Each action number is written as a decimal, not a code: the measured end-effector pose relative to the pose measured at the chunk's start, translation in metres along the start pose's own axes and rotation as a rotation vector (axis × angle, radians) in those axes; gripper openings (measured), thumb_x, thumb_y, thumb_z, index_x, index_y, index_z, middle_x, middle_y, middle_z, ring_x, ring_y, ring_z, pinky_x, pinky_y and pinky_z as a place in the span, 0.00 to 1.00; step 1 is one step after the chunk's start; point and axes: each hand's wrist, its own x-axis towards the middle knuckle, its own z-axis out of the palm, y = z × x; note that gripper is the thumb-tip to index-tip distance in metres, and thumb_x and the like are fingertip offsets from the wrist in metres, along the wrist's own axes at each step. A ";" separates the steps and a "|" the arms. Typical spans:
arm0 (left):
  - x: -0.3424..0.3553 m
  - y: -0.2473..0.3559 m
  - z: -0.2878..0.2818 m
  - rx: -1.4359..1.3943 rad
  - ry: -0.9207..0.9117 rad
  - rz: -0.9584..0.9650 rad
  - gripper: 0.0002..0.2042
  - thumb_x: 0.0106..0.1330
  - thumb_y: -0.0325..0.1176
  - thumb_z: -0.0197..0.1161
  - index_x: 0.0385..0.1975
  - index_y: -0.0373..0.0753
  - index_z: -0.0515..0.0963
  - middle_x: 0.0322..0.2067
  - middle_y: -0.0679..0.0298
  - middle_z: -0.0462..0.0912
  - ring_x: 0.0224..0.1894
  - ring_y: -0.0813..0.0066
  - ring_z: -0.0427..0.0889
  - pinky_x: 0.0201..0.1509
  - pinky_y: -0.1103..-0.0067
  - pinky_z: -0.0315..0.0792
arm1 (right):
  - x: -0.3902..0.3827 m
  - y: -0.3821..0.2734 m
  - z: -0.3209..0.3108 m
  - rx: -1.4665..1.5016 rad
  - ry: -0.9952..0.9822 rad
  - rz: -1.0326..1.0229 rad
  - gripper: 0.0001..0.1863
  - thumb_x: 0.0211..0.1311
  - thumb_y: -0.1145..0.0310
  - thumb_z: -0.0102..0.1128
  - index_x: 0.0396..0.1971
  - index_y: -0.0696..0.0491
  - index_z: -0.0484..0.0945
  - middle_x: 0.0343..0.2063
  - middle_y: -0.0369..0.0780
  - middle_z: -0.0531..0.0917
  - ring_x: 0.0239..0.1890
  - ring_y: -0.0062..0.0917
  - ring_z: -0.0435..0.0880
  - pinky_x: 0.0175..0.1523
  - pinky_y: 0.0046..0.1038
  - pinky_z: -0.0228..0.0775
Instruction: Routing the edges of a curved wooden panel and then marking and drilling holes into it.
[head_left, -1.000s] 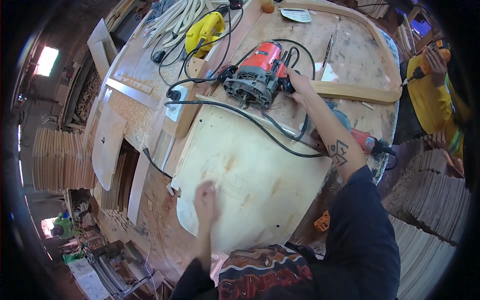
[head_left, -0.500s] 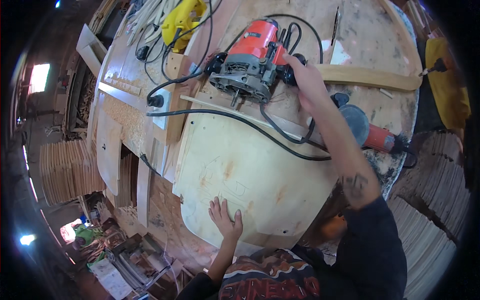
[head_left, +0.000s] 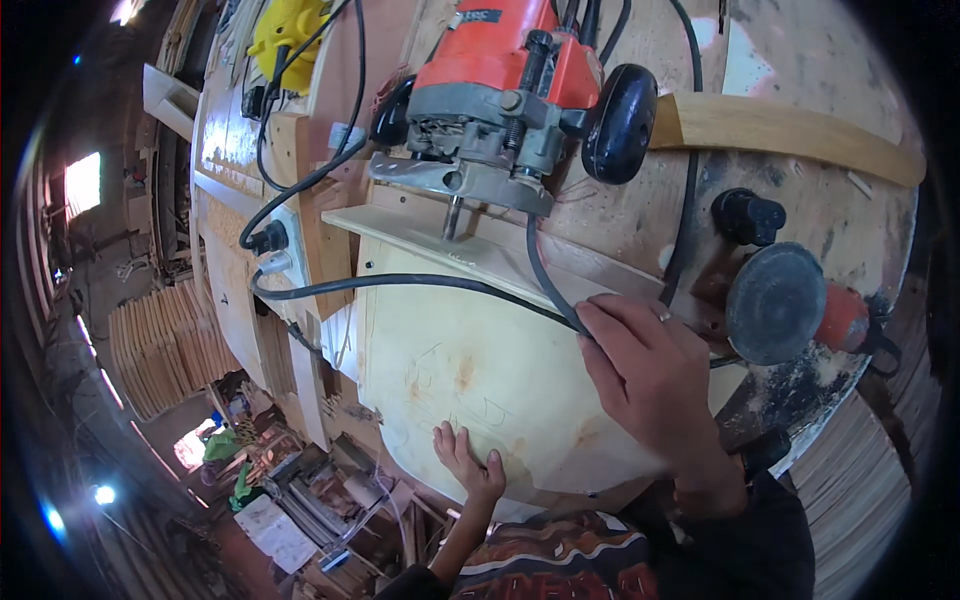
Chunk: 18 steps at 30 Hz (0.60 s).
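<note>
A red and grey plunge router [head_left: 490,90] with two black knobs sits at the top centre, its bit pointing down beside a thin wooden strip [head_left: 400,230]. My right hand [head_left: 640,375], below the router, has its fingertips closed on a black power cord [head_left: 540,265]. My left hand [head_left: 470,465] lies with fingers spread on a pale plywood panel [head_left: 540,420] marked with pencil scribbles and stains. A second black cord runs across the panel from a white power strip [head_left: 285,250] on a wooden block. An angle grinder [head_left: 775,300] with a round disc lies right of my hand.
A yellow power tool [head_left: 275,45] with cords sits at the back left. A curved timber piece [head_left: 790,135] lies behind the grinder. Stacked wooden pieces [head_left: 170,345] stand at the left, plywood stacks [head_left: 855,480] at lower right. Cluttered scraps and metal pieces [head_left: 310,490] fill the lower left.
My right hand has left the router's knob and come down onto the cord. My left hand has settled flat on the panel. The router appears much nearer in the view.
</note>
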 end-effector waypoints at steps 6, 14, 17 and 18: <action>-0.001 -0.001 -0.001 -0.001 -0.010 -0.001 0.28 0.59 0.41 0.51 0.57 0.33 0.59 0.61 0.43 0.56 0.64 0.38 0.49 0.64 0.50 0.42 | -0.004 0.001 0.007 -0.040 0.109 -0.065 0.14 0.44 0.75 0.61 0.35 0.57 0.77 0.31 0.38 0.77 0.31 0.30 0.76 0.34 0.28 0.69; -0.003 -0.002 -0.001 -0.035 -0.002 -0.012 0.28 0.59 0.41 0.52 0.57 0.32 0.60 0.61 0.42 0.56 0.64 0.38 0.49 0.64 0.50 0.42 | 0.016 -0.003 -0.014 -0.165 0.071 0.044 0.08 0.52 0.75 0.57 0.34 0.58 0.76 0.27 0.42 0.73 0.31 0.35 0.71 0.32 0.31 0.64; -0.002 -0.001 -0.001 -0.030 0.021 0.001 0.28 0.59 0.42 0.52 0.56 0.32 0.61 0.61 0.43 0.56 0.64 0.40 0.49 0.64 0.51 0.42 | 0.028 -0.001 -0.013 -0.184 0.073 0.021 0.08 0.52 0.75 0.57 0.34 0.56 0.77 0.27 0.41 0.72 0.31 0.35 0.71 0.33 0.31 0.63; -0.002 -0.001 -0.002 -0.016 0.016 0.000 0.28 0.59 0.42 0.53 0.56 0.32 0.61 0.61 0.43 0.57 0.64 0.40 0.50 0.64 0.52 0.42 | 0.028 -0.004 -0.012 -0.237 0.108 -0.044 0.08 0.52 0.75 0.57 0.33 0.55 0.79 0.27 0.41 0.73 0.32 0.35 0.71 0.35 0.33 0.64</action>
